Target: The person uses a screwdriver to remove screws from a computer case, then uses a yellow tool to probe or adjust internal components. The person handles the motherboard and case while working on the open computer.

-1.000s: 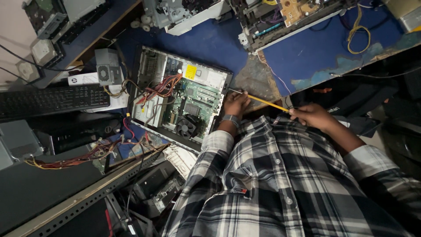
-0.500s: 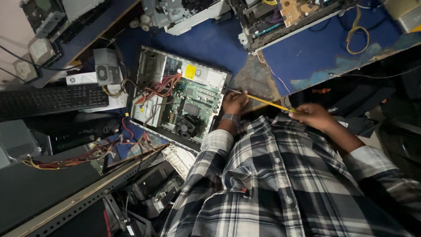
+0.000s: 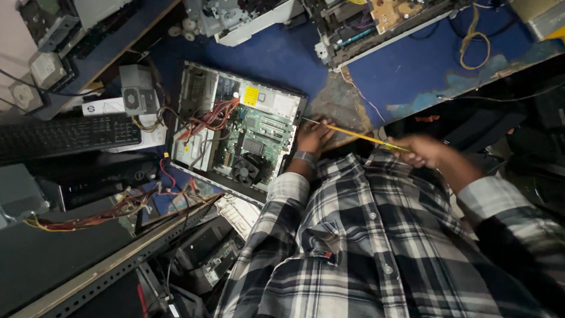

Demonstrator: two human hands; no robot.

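Observation:
An open desktop computer case lies flat on the blue bench, showing its green motherboard, a black fan and red and orange wires. My right hand grips the handle of a long yellow screwdriver, whose tip reaches the case's right edge. My left hand, a watch on its wrist, rests against that same edge right under the shaft. Whether its fingers grip anything is hidden. My plaid shirt fills the lower part of the view.
A black keyboard and a grey power supply lie left of the case. Stripped printer parts and a board with a yellow cable sit at the bench's far side. Loose wires and dark casings crowd the lower left.
My right hand with the screwdriver handle has shifted slightly and looks blurred. My left hand and the case stay where they were.

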